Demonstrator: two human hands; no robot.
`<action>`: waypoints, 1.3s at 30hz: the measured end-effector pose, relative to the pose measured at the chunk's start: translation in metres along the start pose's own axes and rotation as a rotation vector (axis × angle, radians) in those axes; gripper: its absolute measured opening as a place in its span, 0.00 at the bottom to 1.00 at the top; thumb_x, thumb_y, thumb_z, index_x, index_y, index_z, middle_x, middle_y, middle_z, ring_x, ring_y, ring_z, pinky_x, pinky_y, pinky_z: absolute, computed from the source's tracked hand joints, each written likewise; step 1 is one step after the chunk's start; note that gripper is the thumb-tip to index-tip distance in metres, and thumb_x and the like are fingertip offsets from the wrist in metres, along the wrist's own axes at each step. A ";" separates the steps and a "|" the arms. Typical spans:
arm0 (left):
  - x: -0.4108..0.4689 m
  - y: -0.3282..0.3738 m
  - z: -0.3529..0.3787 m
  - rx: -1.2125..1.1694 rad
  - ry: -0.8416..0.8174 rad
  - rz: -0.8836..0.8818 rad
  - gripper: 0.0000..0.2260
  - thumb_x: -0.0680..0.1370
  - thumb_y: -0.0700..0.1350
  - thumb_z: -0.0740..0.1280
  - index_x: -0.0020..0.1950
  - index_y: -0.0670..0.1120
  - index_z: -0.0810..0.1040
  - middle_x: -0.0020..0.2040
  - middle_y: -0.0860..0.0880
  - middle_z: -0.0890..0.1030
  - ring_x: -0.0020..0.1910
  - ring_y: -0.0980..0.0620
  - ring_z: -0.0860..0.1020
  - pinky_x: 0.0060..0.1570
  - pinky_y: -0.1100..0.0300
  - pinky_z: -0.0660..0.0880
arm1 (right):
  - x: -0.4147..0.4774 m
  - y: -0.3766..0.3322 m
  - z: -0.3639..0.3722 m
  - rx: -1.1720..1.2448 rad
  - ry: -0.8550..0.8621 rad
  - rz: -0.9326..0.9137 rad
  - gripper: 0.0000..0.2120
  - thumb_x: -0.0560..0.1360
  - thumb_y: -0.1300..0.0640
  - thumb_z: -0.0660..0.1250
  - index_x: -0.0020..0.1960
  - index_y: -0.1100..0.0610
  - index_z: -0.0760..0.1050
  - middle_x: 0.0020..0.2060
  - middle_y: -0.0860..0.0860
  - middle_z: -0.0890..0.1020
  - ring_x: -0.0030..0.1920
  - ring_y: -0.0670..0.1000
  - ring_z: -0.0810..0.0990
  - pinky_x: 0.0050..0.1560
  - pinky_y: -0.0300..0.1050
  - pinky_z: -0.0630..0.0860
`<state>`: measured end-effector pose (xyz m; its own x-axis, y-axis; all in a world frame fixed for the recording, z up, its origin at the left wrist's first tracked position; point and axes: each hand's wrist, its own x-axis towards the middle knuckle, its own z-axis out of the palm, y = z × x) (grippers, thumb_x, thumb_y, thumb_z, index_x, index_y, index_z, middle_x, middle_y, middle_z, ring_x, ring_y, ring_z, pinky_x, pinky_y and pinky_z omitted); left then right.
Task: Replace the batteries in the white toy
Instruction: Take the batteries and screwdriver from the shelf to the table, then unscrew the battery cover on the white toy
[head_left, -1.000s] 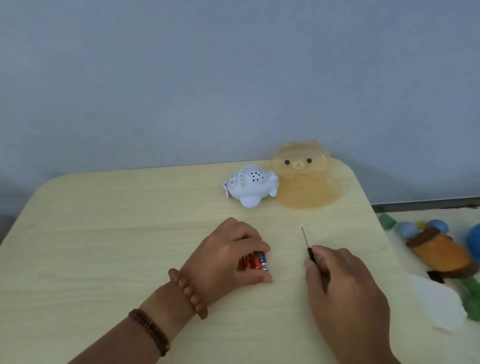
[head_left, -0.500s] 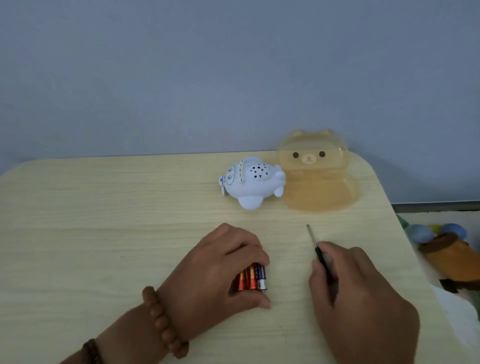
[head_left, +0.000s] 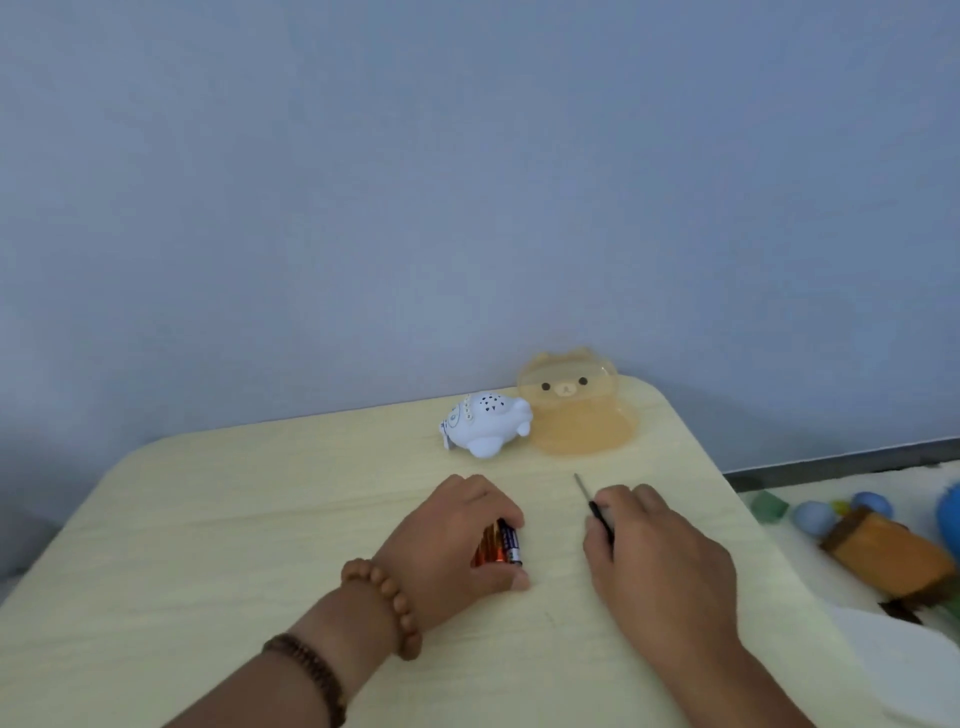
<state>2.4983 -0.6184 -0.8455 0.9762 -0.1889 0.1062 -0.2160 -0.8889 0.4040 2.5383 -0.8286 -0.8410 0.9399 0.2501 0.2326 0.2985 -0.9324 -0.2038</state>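
Near the worktop's (head_left: 208, 519) middle, the left hand (head_left: 447, 540) curls its grip round a small bundle of batteries (head_left: 498, 545), thumb and fingers pinching them. The right hand (head_left: 654, 561) closes on a slim screwdriver (head_left: 589, 499), apparently pressed against the surface. The white toy (head_left: 485, 423) sits near the far edge, touching an amber bear-faced box (head_left: 576, 410).

Not much moved here: the view tipped up and swung, so the wall fills more of it. The left hand (head_left: 457, 540) rolled slightly, showing more of the batteries (head_left: 500, 545), and a second wrist bracelet (head_left: 311, 675) is back in sight.
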 end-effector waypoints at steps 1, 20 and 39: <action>-0.001 0.002 0.001 0.016 -0.002 -0.006 0.20 0.70 0.65 0.68 0.58 0.58 0.75 0.55 0.63 0.72 0.55 0.60 0.68 0.57 0.63 0.69 | -0.001 0.000 -0.001 0.008 -0.006 0.000 0.11 0.79 0.44 0.57 0.55 0.45 0.75 0.46 0.45 0.78 0.43 0.49 0.83 0.33 0.44 0.72; -0.015 0.006 0.006 0.091 0.075 0.009 0.21 0.73 0.64 0.64 0.62 0.55 0.76 0.58 0.61 0.74 0.56 0.59 0.68 0.57 0.66 0.67 | -0.010 0.003 -0.001 0.092 0.046 -0.081 0.12 0.81 0.45 0.54 0.56 0.48 0.73 0.49 0.47 0.78 0.47 0.49 0.82 0.37 0.46 0.71; 0.084 -0.018 -0.067 0.315 0.014 -0.218 0.45 0.67 0.67 0.72 0.78 0.53 0.56 0.75 0.54 0.62 0.72 0.49 0.63 0.68 0.49 0.69 | 0.004 -0.003 0.010 0.095 0.056 -0.023 0.08 0.75 0.43 0.65 0.47 0.47 0.74 0.42 0.47 0.78 0.40 0.48 0.82 0.28 0.45 0.63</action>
<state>2.5834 -0.5905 -0.7828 0.9978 0.0226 0.0619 0.0151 -0.9926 0.1201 2.5427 -0.8226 -0.8493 0.9226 0.2537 0.2905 0.3369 -0.8968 -0.2867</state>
